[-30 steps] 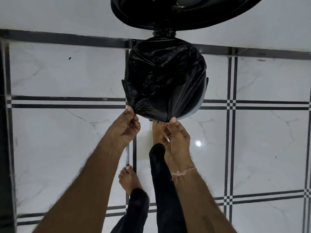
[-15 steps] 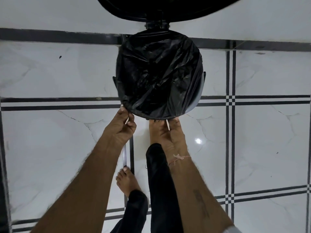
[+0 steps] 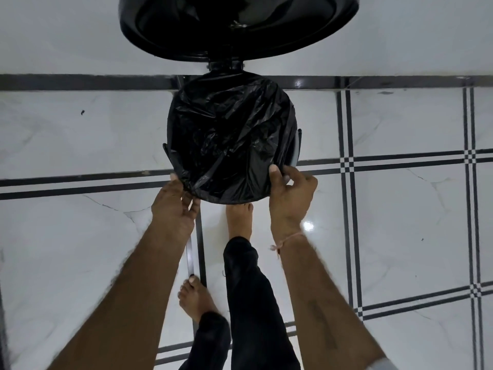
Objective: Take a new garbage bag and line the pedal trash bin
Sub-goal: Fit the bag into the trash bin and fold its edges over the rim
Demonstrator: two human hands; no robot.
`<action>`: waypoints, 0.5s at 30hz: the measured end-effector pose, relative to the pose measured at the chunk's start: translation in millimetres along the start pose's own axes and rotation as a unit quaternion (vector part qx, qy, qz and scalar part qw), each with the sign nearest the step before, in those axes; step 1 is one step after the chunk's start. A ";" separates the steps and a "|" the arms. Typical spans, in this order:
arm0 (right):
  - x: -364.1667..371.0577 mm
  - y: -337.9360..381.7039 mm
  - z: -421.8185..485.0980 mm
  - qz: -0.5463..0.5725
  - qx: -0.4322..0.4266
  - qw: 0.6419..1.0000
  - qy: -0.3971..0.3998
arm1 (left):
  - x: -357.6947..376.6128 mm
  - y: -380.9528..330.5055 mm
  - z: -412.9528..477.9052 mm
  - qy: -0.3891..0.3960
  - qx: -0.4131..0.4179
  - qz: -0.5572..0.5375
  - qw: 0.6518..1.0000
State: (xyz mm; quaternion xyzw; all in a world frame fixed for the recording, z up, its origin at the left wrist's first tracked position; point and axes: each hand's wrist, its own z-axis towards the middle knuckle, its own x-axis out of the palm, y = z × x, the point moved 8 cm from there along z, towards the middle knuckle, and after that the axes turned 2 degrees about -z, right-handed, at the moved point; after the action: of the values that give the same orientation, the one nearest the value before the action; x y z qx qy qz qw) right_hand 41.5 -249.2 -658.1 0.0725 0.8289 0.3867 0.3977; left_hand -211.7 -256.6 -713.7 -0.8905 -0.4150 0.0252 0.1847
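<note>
Head view, item one: black garbage bag (image 3: 229, 140) is sitting crumpled inside the pedal trash bin (image 3: 295, 150), its edge draping over the near rim while the lid (image 3: 237, 25) is standing raised. Left hand (image 3: 174, 206) is pinching the bag's edge at the near-left rim, fingers curled. Right hand (image 3: 289, 198) is gripping plastic at the near-right rim, thumb on top, fingers partly bent.
</note>
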 end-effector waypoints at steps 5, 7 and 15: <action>-2.4 -31.4 8.9 0.211 0.175 0.961 0.043 | 10.5 -2.3 -10.7 0.011 0.028 -0.005 1.000; -2.7 -42.7 10.7 0.256 0.212 0.940 0.069 | 12.0 0.1 -11.2 0.005 0.034 0.002 0.999; 29.9 -73.6 25.5 0.266 0.379 0.875 0.140 | 9.6 7.6 -1.1 0.009 0.030 -0.027 0.999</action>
State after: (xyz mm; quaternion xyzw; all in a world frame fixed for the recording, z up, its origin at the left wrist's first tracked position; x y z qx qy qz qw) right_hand 53.4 -272.3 -737.4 0.3809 0.9082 0.1401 0.1019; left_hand -199.6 -254.2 -714.3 -0.8734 -0.4360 0.0251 0.2154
